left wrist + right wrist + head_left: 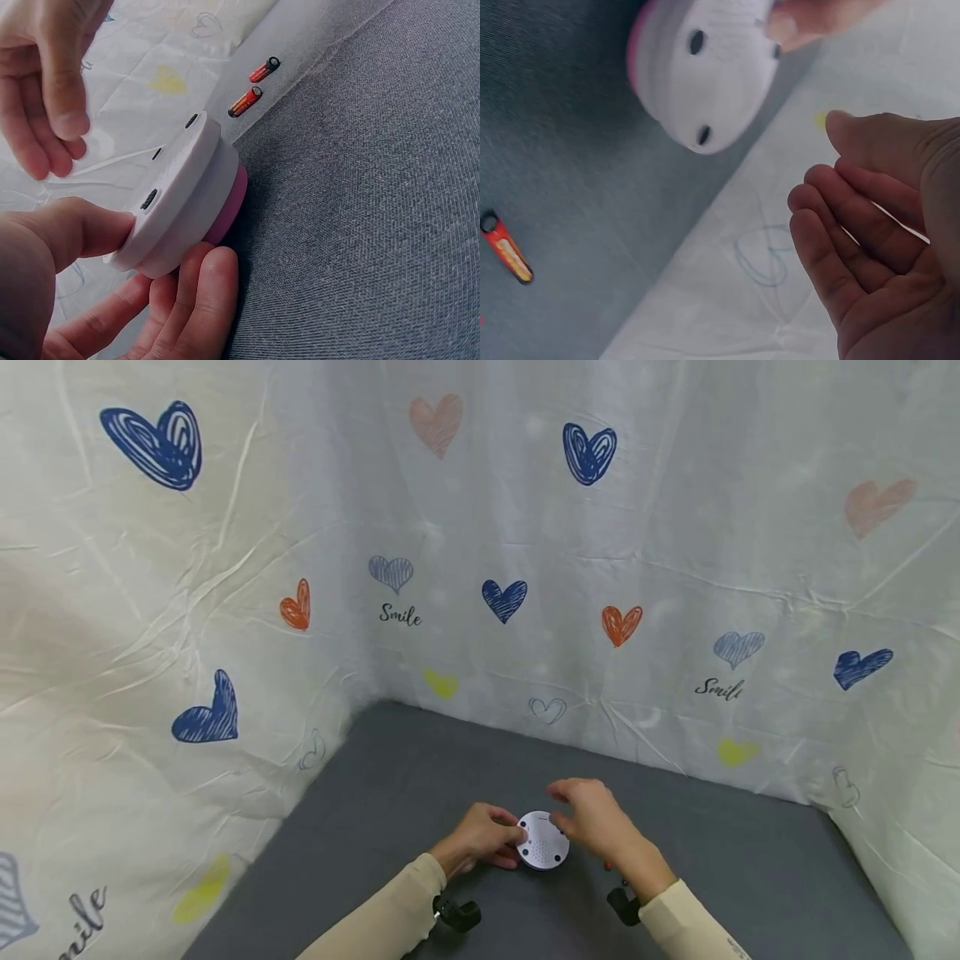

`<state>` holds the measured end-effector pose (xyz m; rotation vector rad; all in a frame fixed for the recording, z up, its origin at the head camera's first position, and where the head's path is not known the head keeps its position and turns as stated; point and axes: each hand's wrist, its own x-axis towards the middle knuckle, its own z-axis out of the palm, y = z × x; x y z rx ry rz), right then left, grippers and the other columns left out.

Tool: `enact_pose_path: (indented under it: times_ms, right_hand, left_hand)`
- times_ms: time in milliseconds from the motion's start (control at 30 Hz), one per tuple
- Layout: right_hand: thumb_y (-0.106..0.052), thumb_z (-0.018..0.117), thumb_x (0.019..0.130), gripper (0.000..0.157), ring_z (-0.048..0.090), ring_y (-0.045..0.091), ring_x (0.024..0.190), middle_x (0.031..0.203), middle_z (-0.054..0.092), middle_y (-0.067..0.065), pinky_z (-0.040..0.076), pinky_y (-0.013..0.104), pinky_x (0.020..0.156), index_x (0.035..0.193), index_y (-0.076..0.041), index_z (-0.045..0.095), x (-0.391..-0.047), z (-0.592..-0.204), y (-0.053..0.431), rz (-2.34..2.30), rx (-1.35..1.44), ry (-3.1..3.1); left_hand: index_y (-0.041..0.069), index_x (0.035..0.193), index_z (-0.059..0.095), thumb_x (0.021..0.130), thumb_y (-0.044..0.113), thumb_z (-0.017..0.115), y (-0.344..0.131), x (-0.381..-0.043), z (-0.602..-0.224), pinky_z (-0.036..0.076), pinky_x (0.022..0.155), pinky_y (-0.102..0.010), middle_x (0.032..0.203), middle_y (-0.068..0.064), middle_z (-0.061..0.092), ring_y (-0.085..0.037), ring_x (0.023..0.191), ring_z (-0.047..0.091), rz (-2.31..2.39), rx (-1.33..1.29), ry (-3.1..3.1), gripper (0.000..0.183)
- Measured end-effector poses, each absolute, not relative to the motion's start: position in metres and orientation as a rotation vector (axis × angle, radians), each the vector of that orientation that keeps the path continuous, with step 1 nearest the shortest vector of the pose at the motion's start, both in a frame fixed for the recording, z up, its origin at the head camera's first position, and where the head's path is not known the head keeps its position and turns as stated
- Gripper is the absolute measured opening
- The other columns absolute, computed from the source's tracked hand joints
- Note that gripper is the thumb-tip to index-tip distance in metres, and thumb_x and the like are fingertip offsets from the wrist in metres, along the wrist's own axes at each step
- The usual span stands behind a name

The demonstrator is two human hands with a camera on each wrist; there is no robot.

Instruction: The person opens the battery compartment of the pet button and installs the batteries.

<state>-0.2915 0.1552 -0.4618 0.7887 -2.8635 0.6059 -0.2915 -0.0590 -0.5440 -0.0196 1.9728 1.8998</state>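
A round white device (543, 845) has dark oval feet and a patch of small holes on its upward face, with a pink part (231, 204) on its other side. My left hand (486, 837) holds it at the edge, thumb on the white face and fingers underneath. In the left wrist view the device (187, 195) is tilted. Beside its right edge hovers my right hand (596, 820), palm bare and fingers loosely bent. The right wrist view shows a gap between the right hand (877, 217) and the device.
Two red and black batteries (245, 102) lie on the grey cloth surface (420, 760), to the device's right. White curtains (480, 527) printed with hearts enclose the back and sides. A black wrist camera (459, 915) sits under the left wrist.
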Motion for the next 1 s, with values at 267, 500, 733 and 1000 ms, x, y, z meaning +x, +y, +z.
enact_pose_path:
  times_ms: [267, 500, 733, 1000]
  right_hand:
    - [0.001, 0.087, 0.087, 0.03, 0.077, 0.03, 0.103, 0.112, 0.081, 0.013, 0.066, 0.052, 0.088, 0.116, 0.001, 0.08, -0.291, -0.483, 0.152, 0.621, 0.882, -2.887]
    - [-0.003, 0.091, 0.085, 0.032, 0.077, 0.027, 0.105, 0.112, 0.081, 0.01, 0.067, 0.048, 0.088, 0.115, -0.003, 0.08, -0.29, -0.493, 0.148, 0.59, 0.854, -2.909]
    - [-0.006, 0.094, 0.084, 0.034, 0.078, 0.027, 0.104, 0.112, 0.082, 0.008, 0.067, 0.047, 0.089, 0.115, -0.004, 0.081, -0.293, -0.494, 0.146, 0.512, 0.856, -2.89]
    - [-0.009, 0.095, 0.084, 0.032, 0.079, 0.028, 0.104, 0.111, 0.083, 0.007, 0.067, 0.047, 0.088, 0.113, -0.006, 0.083, -0.291, -0.497, 0.146, 0.482, 0.834, -2.867]
  left_hand:
    - [-0.007, 0.123, 0.07, 0.094, 0.005, 0.079, -0.059, -0.289, -0.544, 0.071, 0.066, -0.039, 0.094, -0.018, 0.078, -0.021, 0.07, 0.077, 1.878, -0.007, 1.988, 0.033]
    - [-0.008, 0.126, 0.07, 0.094, 0.004, 0.078, -0.059, -0.289, -0.544, 0.071, 0.067, -0.038, 0.096, -0.018, 0.078, -0.02, 0.072, 0.078, 1.881, -0.007, 1.976, 0.035]
    - [-0.007, 0.126, 0.07, 0.093, 0.001, 0.077, -0.059, -0.289, -0.542, 0.071, 0.067, -0.039, 0.095, -0.019, 0.078, -0.024, 0.074, 0.08, 1.888, -0.021, 1.978, 0.034]
    - [-0.007, 0.125, 0.07, 0.094, 0.001, 0.077, -0.059, -0.291, -0.541, 0.071, 0.068, -0.038, 0.096, -0.019, 0.079, -0.022, 0.073, 0.079, 1.884, -0.031, 1.97, 0.033]
